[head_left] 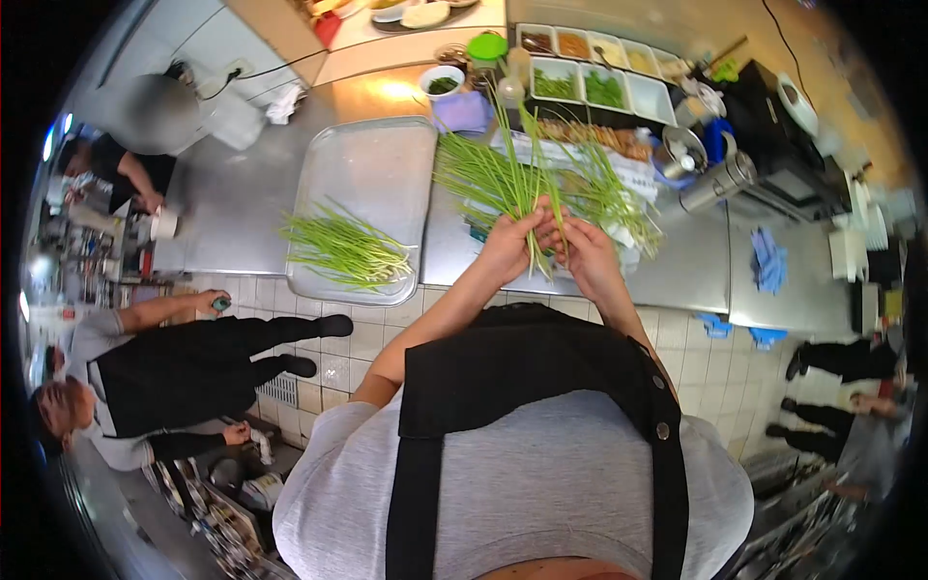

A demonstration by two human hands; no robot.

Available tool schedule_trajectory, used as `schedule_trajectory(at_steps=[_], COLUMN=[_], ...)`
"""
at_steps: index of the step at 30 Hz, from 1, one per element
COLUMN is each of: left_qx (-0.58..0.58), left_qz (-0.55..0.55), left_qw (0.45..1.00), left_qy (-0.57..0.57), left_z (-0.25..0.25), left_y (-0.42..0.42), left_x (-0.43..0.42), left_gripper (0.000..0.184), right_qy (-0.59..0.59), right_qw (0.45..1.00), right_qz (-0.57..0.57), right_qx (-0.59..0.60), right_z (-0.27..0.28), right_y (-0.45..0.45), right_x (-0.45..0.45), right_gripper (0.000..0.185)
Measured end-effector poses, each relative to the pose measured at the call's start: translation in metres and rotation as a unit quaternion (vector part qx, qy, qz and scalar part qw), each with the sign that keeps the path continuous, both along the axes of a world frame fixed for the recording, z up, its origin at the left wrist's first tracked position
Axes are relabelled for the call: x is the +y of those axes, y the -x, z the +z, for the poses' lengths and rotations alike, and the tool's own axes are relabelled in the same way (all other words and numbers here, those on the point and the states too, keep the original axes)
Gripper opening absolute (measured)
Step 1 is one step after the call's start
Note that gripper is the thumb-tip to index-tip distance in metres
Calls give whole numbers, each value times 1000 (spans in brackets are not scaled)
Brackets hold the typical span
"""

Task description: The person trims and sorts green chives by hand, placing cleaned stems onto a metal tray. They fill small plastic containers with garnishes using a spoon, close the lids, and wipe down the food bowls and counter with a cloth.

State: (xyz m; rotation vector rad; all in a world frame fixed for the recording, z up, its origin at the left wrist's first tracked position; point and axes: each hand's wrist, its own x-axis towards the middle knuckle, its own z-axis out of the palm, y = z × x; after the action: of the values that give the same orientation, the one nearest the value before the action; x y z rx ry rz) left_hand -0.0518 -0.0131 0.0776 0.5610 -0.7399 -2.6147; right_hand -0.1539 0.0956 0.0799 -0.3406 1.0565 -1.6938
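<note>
My left hand [519, 239] is closed around a few thin spring onions [517, 179], whose green tops fan upward past the fingers. Right beside it, my right hand [585, 247] pinches the lower part of a stalk, and the fingers of both hands nearly meet. Under and behind them a loose pile of spring onions [604, 188] lies on paper on the steel counter. To the left, a metal tray [372, 159] carries a bunch of spring onions [338, 249] with their pale ends pointing right.
Behind the pile stand containers of chopped greens [556, 85], a green-lidded jar [486, 48] and a white bowl [443, 81]. A steel canister [720, 182] and a blue cloth [769, 259] are at the right. Co-workers are at the left [174, 377] and far right.
</note>
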Motion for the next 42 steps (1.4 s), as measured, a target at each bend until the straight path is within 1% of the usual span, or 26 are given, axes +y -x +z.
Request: schedule_trajectory(at_steps=[2, 3, 6, 9, 12, 15, 18, 20, 21, 24, 27, 31, 34, 37, 39, 41, 42], left_qx=[10, -1, 1, -12, -23, -33, -40, -61, -71, -50, -36, -102, -92, -105, -101, -89, -79], left_qz=[-31, -40, -65, -68, -43, -1, 15, 44, 58, 56, 72, 112, 138, 174, 156, 121, 95], left_qw=[999, 998, 996, 995, 992, 990, 988, 988, 988, 992, 995, 988, 986, 978, 981, 987, 991], left_qy=[29, 50, 57, 77, 116, 140, 151, 134, 125, 100, 61, 6, -9, -49, -54, -58, -60], left_z=[5, 4, -1, -1, -5, -11, -14, -10, -7, -15, -29, -41, -46, -54, -59, -62, -55], left_y=[-4, -6, -12, -14, -13, -12, -17, -21, -21, -22, -23, -28, -28, -24, -23, -22, -21], left_x=[-1, -3, -8, -12, -14, -12, -14, -17, -19, -31, -46, -68, -72, -76, -85, -88, -84], left_gripper=[28, 31, 32, 29, 23, 10, 10, 12, 13, 16, 21, 22, 22, 21, 22, 20, 18], right_qy=[-5, -5, 8, 0, -63, -82, -80, -61, -51, -45, -19, -24, -34, -32, -33, -62, -77], right_qw=[1000, 1000, 999, 998, 986, 967, 969, 970, 970, 964, 966, 958, 956, 952, 946, 947, 946], right_qz=[-18, -26, -20, -55, -118, -144, -173, -178, -182, -215, -223, -239, -239, -244, -253, -218, -200], right_qx=[-10, -16, -28, -33, 103, 192, 155, 152, 151, 147, 130, 154, 164, 179, 201, 229, 242], right_z=[-4, -5, -2, 0, 6, -5, -5, -20, -19, -12, -17, -19, -20, -20, -17, -19, -21], right_y=[-9, -13, -23, -34, -45, -46, -51, -47, -46, -48, -43, -44, -48, -47, -44, -44, -45], right_x=[1, 1, 4, 2, -2, -2, -7, -10, -13, -16, -14, -13, -13, -11, -7, -3, -1], right_gripper=[19, 20, 18, 23, 17, 15, 13, 14, 14, 12, 11, 11, 11, 11, 10, 8, 8])
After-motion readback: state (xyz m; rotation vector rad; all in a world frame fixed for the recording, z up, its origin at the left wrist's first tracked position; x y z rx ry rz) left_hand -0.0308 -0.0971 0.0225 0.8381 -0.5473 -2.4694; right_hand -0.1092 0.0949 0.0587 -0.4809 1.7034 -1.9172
